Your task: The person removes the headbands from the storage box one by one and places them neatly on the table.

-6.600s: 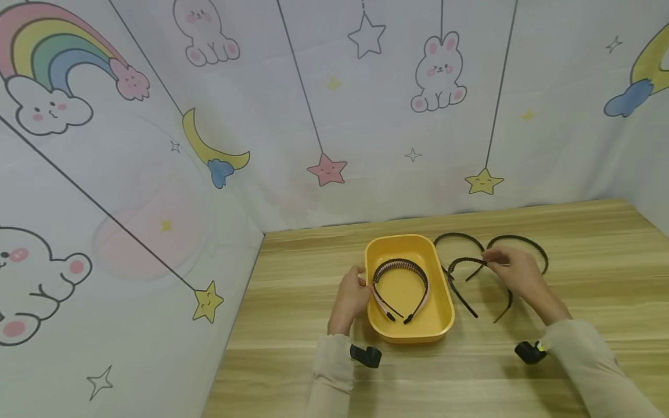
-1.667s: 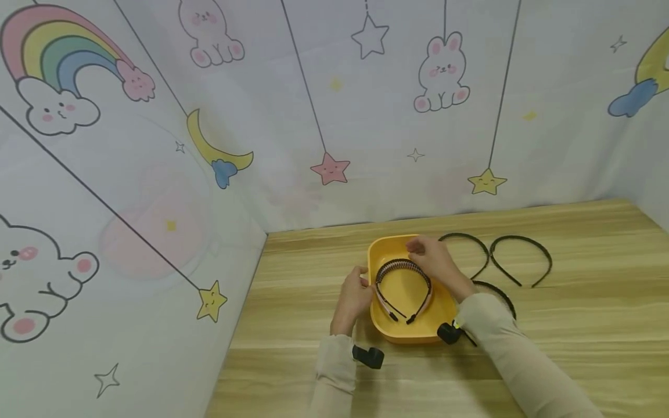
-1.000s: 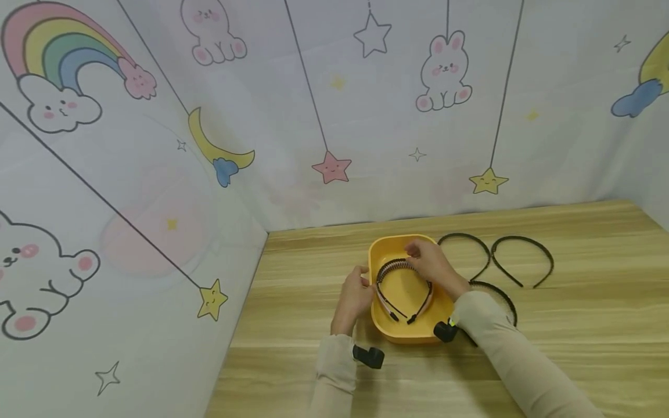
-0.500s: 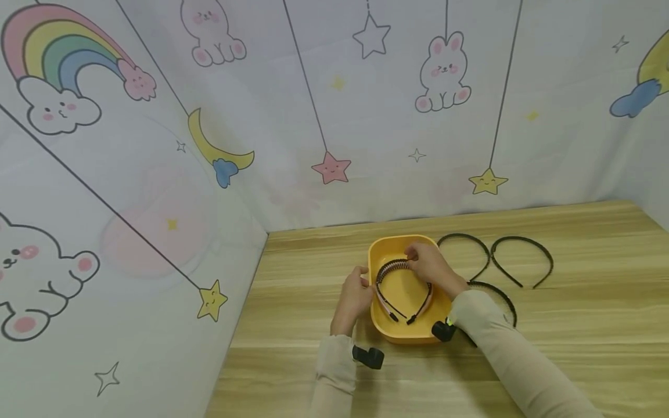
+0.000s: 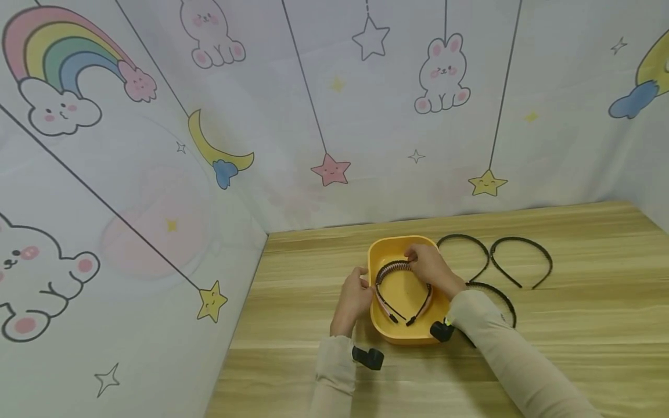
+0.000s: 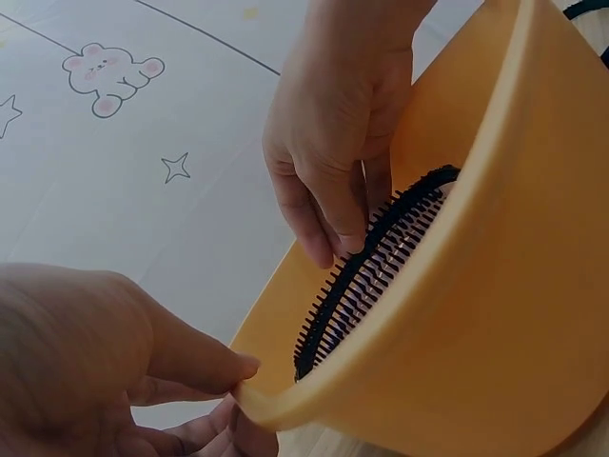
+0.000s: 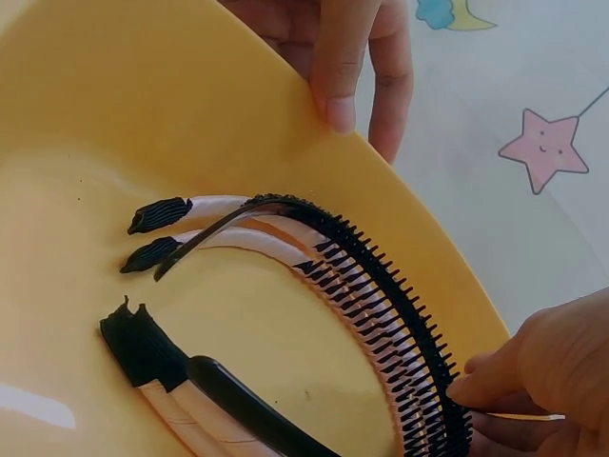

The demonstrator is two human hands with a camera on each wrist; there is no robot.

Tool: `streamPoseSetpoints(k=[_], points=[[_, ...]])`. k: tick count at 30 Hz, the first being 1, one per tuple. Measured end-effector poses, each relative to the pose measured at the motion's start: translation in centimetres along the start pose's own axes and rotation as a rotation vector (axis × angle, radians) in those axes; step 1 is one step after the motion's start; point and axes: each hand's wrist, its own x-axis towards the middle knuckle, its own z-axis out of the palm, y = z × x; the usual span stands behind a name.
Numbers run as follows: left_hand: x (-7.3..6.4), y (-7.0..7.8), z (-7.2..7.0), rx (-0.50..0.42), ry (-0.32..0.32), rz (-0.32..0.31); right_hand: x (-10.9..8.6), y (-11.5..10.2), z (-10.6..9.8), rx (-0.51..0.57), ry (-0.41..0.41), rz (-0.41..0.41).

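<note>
In the head view, my left hand [image 5: 352, 299] is at the left side of a yellow plastic tub [image 5: 405, 338]. The left wrist view has its thumb and fingers pinching the rim. Inside the tub, a black toothed headband [image 7: 395, 295] lies against pinkish headbands [image 7: 252, 238] with black ends; their teeth overlap, and I cannot tell how many there are. My right hand [image 5: 431, 267] reaches in over the right side. Its thumb and fingers pinch the top of the black headband's arc, as the right wrist view shows. The right forearm hides part of the tub's right side.
Several items lie right of the tub on the wooden table [image 5: 292, 302]: a black headband [image 5: 464, 235] at the back, another [image 5: 522, 238] to its right, and a third [image 5: 509, 305] nearer, partly under my right sleeve. A printed white cloth [image 5: 376, 191] backs the table.
Earlier my right hand held a black headband among those on the right; that one now lies on the table. The right hand has moved left into the tub. My left hand stays at the rim.
</note>
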Motion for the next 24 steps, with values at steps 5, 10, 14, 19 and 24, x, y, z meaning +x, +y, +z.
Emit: streamPoseSetpoints(k=[5, 10, 14, 19, 24], points=[[0.05, -0.01, 0.01, 0.009, 0.0, 0.002, -0.02, 0.02, -0.04, 0.009, 0.002, -0.012], [0.02, 0.05, 0.02, 0.01, 0.001, 0.001, -0.02, -0.02, -0.01, 0.012, 0.016, -0.019], [-0.03, 0.11, 0.01, 0.013, 0.003, 0.003, -0.21, -0.11, -0.18, 0.011, 0.028, -0.023], [-0.08, 0.12, 0.01, 0.013, 0.002, 0.01, -0.41, -0.29, -0.42, 0.004, 0.04, -0.037], [-0.06, 0.01, 0.04, 0.006, 0.008, 0.011, -0.66, -0.71, -0.86, 0.003, 0.067, -0.031]])
